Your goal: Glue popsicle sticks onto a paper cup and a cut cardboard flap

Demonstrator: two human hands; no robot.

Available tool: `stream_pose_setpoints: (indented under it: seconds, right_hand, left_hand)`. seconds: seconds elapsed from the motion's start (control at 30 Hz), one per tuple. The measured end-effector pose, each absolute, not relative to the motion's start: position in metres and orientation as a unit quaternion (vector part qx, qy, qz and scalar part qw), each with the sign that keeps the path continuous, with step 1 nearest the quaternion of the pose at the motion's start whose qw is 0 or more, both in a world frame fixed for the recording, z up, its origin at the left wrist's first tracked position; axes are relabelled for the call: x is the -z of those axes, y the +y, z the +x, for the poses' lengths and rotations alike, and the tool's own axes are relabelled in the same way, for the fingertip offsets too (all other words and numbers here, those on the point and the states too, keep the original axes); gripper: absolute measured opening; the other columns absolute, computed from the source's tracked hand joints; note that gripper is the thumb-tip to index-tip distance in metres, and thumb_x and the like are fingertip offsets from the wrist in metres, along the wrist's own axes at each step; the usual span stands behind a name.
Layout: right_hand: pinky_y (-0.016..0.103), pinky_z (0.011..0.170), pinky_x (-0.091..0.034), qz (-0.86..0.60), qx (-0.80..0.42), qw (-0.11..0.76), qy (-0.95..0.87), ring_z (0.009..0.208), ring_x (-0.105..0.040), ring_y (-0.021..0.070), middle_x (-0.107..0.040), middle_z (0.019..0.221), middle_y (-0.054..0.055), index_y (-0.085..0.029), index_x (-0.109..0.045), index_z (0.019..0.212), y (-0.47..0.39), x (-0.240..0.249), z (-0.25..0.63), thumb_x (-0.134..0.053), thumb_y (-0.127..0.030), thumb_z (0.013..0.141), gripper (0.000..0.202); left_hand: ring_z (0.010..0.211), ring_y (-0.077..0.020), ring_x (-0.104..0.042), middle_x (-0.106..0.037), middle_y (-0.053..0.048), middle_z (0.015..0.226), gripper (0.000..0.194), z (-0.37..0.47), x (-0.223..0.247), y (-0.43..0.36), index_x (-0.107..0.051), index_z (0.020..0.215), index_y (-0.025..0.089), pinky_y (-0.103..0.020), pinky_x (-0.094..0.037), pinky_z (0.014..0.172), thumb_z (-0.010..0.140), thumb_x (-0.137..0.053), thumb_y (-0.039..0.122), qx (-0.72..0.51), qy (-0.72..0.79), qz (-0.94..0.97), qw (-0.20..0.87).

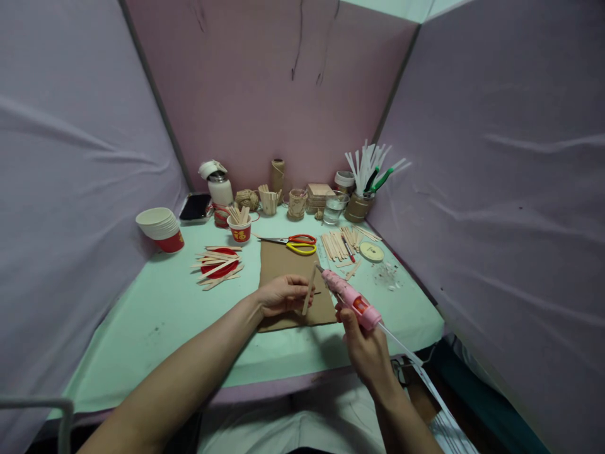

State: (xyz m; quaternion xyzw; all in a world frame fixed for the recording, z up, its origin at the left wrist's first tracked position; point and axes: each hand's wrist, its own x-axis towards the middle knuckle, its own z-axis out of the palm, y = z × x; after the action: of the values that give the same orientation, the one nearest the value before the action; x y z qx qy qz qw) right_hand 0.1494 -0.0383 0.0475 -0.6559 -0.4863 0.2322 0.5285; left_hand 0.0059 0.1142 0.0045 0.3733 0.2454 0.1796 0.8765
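Observation:
My left hand (285,295) pinches a wooden craft stick (309,291), which stands tilted above a brown cardboard sheet (278,260). To its right, my right hand (366,343) is wrapped round a pink hot glue gun (352,299). The gun's nozzle points at the upper end of the stick; whether they touch I cannot tell. A white cord trails from the gun's rear. Across the cardboard's far edge lie scissors (293,242) with red and yellow handles.
Loose craft sticks lie on a red lid (220,262) at left. Stacked paper cups (161,229) stand beyond them. At right are more sticks (335,246) and a round yellowish disc (371,252). Along the back stand a twine ball (247,200), a water cup (334,208) and a holder of glue sticks (360,206).

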Motion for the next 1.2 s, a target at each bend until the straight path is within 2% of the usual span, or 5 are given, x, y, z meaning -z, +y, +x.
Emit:
stream_pose_setpoints:
  seconds: [0.23,0.57,0.87,1.1,1.2]
  right_hand:
    - [0.029,0.053,-0.043,-0.659,-0.241,0.523,-0.484,0.065,-0.054,0.0215,-0.058,0.063,0.004,-0.02,-0.068,0.093,-0.0384,-0.0438,0.1507,-0.05,-0.061,0.084,0.046]
    - [0.028,0.054,-0.043,-0.663,-0.225,0.522,-0.487,0.062,-0.052,0.019,-0.057,0.062,0.002,-0.02,-0.063,0.082,-0.0379,-0.042,0.151,-0.049,-0.06,0.085,0.043]
    - [0.028,0.055,-0.043,-0.662,-0.228,0.512,-0.498,0.063,-0.053,0.0194,-0.059,0.065,0.003,-0.019,-0.067,0.089,-0.0375,-0.042,0.1523,-0.05,-0.058,0.085,0.042]
    - [0.029,0.066,-0.047,-0.646,-0.217,0.512,-0.523,0.065,-0.054,0.0195,-0.061,0.07,0.003,-0.02,-0.066,0.088,-0.0358,-0.0401,0.1513,-0.049,-0.054,0.087,0.038]
    - [0.028,0.065,-0.046,-0.649,-0.214,0.506,-0.527,0.062,-0.052,0.0178,-0.06,0.069,0.002,-0.019,-0.064,0.086,-0.0367,-0.0384,0.1503,-0.049,-0.053,0.087,0.036]
  left_hand:
    - [0.063,-0.0136,-0.067,-0.069,-0.005,0.071,0.037,0.006,-0.004,0.1136,-0.069,0.077,0.01,-0.025,-0.054,0.066,0.052,-0.092,0.025,-0.179,0.244,0.371,0.878]
    - [0.063,-0.0139,-0.067,-0.069,-0.005,0.07,0.037,0.006,-0.0045,0.1138,-0.069,0.077,0.009,-0.025,-0.053,0.065,0.052,-0.092,0.025,-0.177,0.243,0.371,0.879]
    - [0.063,-0.0136,-0.067,-0.069,-0.004,0.07,0.038,0.0063,-0.0061,0.1127,-0.068,0.077,0.009,-0.025,-0.054,0.064,0.052,-0.092,0.025,-0.179,0.244,0.369,0.879]
    - [0.064,-0.0139,-0.067,-0.07,-0.005,0.074,0.037,0.0062,-0.0045,0.115,-0.067,0.076,0.01,-0.025,-0.054,0.064,0.052,-0.092,0.023,-0.199,0.247,0.36,0.878]
    - [0.063,-0.0142,-0.067,-0.07,-0.005,0.072,0.036,0.0059,-0.0051,0.1157,-0.068,0.078,0.01,-0.025,-0.053,0.064,0.054,-0.091,0.023,-0.206,0.246,0.357,0.877]
